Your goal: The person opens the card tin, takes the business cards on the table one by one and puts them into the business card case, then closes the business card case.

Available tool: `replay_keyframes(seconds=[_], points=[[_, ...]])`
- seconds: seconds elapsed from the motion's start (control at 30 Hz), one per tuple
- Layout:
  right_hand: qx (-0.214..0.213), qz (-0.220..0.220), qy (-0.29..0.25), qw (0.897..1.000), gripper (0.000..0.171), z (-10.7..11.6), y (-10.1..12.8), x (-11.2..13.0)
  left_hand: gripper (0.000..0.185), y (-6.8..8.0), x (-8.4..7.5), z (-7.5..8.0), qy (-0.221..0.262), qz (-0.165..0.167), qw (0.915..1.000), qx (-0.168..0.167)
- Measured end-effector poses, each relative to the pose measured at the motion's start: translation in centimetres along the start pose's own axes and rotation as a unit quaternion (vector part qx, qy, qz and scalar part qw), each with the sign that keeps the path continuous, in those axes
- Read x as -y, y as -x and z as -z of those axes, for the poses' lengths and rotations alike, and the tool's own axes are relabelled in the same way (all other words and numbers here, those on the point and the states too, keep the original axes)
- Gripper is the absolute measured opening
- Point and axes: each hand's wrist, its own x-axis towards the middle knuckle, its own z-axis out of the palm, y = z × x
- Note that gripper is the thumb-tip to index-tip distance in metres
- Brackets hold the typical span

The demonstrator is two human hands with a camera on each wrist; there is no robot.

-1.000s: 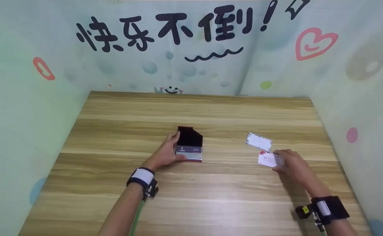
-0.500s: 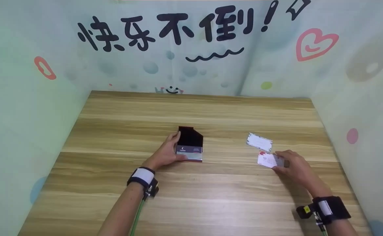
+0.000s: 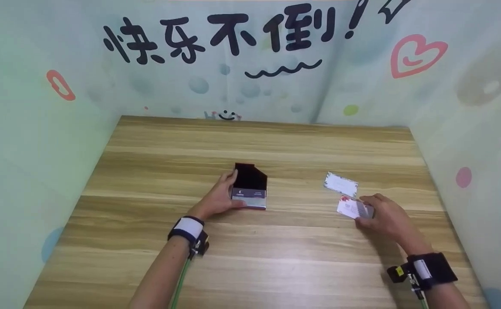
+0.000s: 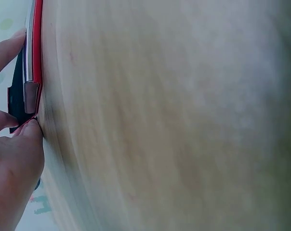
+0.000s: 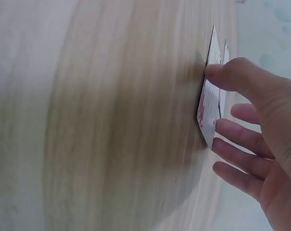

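An open card case (image 3: 249, 188), black inside with a red rim and a silver front holding cards, lies at the table's middle. My left hand (image 3: 218, 198) grips it, fingers on its left side and thumb at its front edge. The left wrist view shows the case's red edge (image 4: 36, 57) between my fingertips (image 4: 20, 139). My right hand (image 3: 378, 214) pinches a white card with red print (image 3: 348, 208) at the right of the table. In the right wrist view this card (image 5: 208, 108) is tipped up off the wood under my thumb (image 5: 234, 77). A second card (image 3: 340, 183) lies flat just beyond.
The wooden table (image 3: 250, 262) is boxed in by pale printed walls at the left (image 3: 27, 171), back and right (image 3: 482, 171). Bare wood stretches in front of both hands and behind the case.
The right hand with its card has shifted very slightly. The left hand stays on the case.
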Motion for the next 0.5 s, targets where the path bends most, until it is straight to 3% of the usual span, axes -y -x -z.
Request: replay_keyframes(seconds=[0.23, 0.5], points=[[-0.026, 0.022, 0.015, 0.999, 0.055, -0.7, 0.2, 0.1, 0.114, 0.0, 0.0, 0.0, 0.000, 0.004, 1.0000, 0.002], [-0.047, 0.017, 0.008, 0.999, 0.057, -1.3, 0.4, 0.2, 0.111, -0.2, 0.0, 0.0, -0.001, -0.005, 1.0000, -0.001]])
